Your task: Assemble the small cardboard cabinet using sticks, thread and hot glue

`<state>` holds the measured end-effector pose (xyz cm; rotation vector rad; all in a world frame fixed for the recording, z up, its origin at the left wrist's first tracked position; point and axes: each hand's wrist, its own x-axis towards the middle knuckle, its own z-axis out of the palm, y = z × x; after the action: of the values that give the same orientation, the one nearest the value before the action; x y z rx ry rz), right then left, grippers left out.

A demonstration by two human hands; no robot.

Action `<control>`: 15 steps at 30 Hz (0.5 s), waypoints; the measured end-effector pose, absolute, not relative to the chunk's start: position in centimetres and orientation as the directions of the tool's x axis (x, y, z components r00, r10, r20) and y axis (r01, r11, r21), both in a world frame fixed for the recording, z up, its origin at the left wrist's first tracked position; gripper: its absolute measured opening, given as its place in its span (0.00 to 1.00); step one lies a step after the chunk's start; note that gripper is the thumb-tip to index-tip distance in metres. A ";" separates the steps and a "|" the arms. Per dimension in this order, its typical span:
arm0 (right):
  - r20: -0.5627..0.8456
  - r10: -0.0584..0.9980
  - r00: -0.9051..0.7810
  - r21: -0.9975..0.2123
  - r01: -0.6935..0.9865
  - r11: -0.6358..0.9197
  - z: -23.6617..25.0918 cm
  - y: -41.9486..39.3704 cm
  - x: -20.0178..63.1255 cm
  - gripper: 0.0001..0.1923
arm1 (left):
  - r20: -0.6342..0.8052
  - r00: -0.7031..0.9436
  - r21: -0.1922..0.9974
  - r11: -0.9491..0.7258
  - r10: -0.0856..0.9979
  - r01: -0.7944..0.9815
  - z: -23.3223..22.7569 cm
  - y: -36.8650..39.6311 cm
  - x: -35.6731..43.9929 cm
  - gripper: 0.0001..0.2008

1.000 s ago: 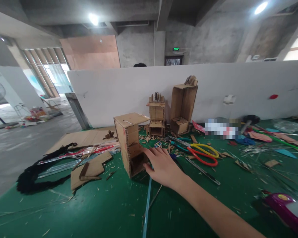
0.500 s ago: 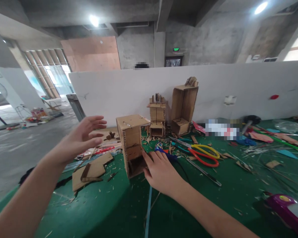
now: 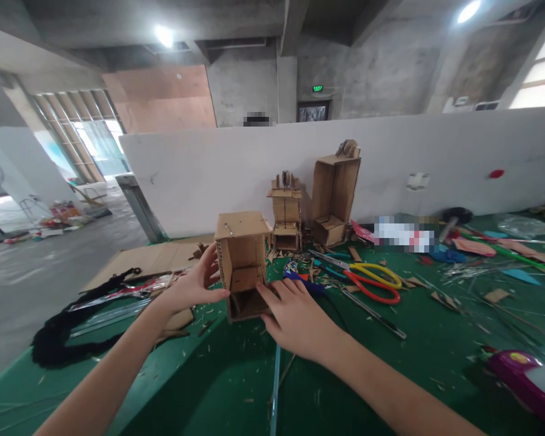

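The left hand (image 3: 191,289) presses its fingers and thumb against the left wall of a small brown corrugated-cardboard box (image 3: 242,264) that stands upright with its open front facing the camera. The right hand (image 3: 296,316) lies against the lower right corner of the same box, fingers spread and flat, fingertips touching the edge by the bottom compartment. Neither hand closes round anything; the box is braced between the two open hands. It has a flat top with a small metal pin in it, a shelf halfway down and a dark lower compartment, and it rests on the green table mat (image 3: 200,387) near the table's left end.

Just behind the box, towards the white partition board (image 3: 209,175), stand a narrow cardboard tower model (image 3: 285,212) and, beside it on the right, a taller open cardboard cabinet (image 3: 333,197). Right of the right hand lie scissors with red and yellow handles (image 3: 372,281) and a thin dark blade tool (image 3: 373,313). A pale blue strip (image 3: 275,387) runs from under the right hand towards the camera. Left of the box lie flat cardboard sheets (image 3: 140,261) and a black braided cord (image 3: 72,327). A purple plastic tool (image 3: 522,381) sits at the lower right edge. Cardboard scraps litter the mat.
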<state>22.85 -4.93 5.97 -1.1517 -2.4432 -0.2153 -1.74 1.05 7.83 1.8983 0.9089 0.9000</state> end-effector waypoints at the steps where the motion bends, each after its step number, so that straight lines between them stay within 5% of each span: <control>1: 0.438 0.698 -0.566 -0.041 0.764 0.644 6.0 -5.0 22.9 0.25 | 0.240 0.486 0.891 -0.389 0.841 0.233 7.5 1.3 -2.0 0.51; 10: 0.430 0.694 -0.578 0.024 0.775 0.631 5.2 -5.1 22.4 0.27 | 0.128 0.553 0.764 -0.438 0.823 0.474 7.7 1.4 -3.1 0.47; 15: 0.434 0.685 -0.585 0.040 0.772 0.634 5.0 -5.1 22.2 0.28 | 0.202 0.476 0.654 -0.480 0.856 0.585 6.6 1.5 -2.1 0.45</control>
<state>22.25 -5.10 5.04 -1.1583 -2.4781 -0.3167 -2.12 1.49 6.56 2.2210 1.1917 0.7102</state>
